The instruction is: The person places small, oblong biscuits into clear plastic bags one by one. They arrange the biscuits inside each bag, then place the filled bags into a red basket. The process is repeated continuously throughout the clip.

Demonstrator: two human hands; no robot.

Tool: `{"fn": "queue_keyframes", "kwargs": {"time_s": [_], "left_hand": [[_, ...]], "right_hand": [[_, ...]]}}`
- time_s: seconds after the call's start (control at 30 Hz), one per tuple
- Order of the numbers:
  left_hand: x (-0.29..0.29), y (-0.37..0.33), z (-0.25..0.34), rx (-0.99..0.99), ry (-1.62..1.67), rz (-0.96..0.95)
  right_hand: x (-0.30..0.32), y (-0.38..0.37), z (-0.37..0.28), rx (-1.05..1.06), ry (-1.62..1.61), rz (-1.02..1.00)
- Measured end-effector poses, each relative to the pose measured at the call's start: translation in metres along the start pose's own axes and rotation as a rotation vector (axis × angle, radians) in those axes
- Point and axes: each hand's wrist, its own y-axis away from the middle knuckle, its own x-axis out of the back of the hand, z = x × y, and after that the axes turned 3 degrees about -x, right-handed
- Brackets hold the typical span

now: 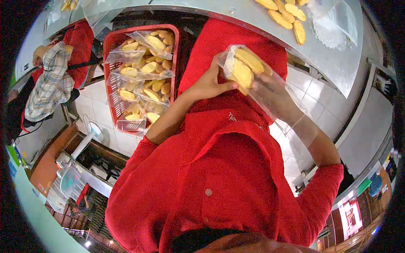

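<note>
Above my lap, my left hand [215,84] grips a clear plastic bag [270,107] near its closed end, thumb on the near side. Two rows of oval yellow bread slices [244,71] lie in that end, over a white lacy paper. My right hand [272,90] reaches inside the bag, and the film covers it to past the wrist. Its fingers are bent against the slices, partly blurred by the plastic.
A red plastic basket [176,46] of bagged slices stands at my left. On the metal table [236,9] ahead lie loose slices [287,14] and lacy papers with clear film [333,25]. Further left are a person in a plaid shirt [55,71] and a standing fan [95,131].
</note>
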Motion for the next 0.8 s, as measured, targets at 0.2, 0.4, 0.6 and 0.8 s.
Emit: {"fn": "queue_keyframes", "kwargs": {"time_s": [0.2,0.4,0.6,0.8], "left_hand": [[-0.003,-0.011,0.020,0.484,0.941,0.206],[-0.018,-0.013,0.023,0.306,0.809,0.296],[-0.017,-0.014,0.015,0.302,0.902,0.275],[0.003,-0.019,0.005,0.404,1.082,0.196]], "right_hand": [[-0.005,-0.003,-0.010,0.062,0.446,0.019],[-0.014,-0.009,-0.006,0.023,0.245,-0.037],[-0.008,-0.005,-0.016,0.195,0.506,-0.103],[0.021,0.033,-0.077,0.179,1.299,-0.210]]}}
